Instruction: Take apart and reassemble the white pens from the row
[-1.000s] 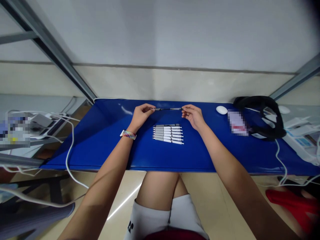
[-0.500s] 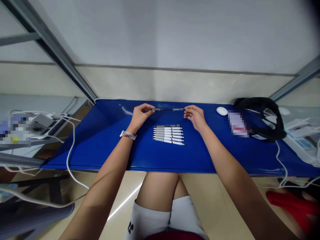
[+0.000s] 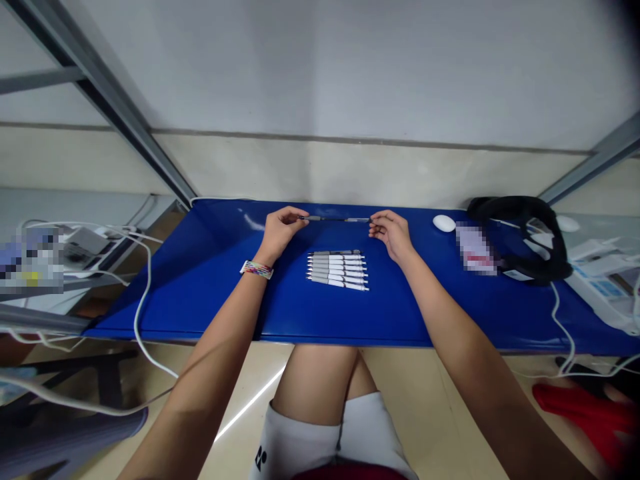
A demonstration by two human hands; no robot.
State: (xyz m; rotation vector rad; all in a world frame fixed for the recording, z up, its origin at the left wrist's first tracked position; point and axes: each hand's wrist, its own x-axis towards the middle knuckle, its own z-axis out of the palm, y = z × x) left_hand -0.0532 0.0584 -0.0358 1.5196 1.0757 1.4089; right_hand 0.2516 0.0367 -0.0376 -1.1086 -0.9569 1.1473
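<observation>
— Two bare hands share one slim grey-and-dark pen (image 3: 334, 219). The left hand (image 3: 280, 230) pinches its left end in its fingertips and the right hand (image 3: 393, 233) pinches its right end. The pen is held level over the far part of the blue table (image 3: 210, 280).

— What lies closest to it?

— A row of white-and-grey pens (image 3: 337, 270), side by side on the table on the near side of the held pen. It lies between the two wrists and touches neither hand.

— And round about?

— A multicoloured woven wristband (image 3: 257, 269) sits on the left wrist. Well off to the right there is a small white oval object (image 3: 443, 223), then a black looped strap (image 3: 520, 230). White cables (image 3: 140, 287) hang past the table's left edge.

— Any writing?

— A pixelated card (image 3: 475, 248) lies beside the strap, but it cannot be read.
</observation>
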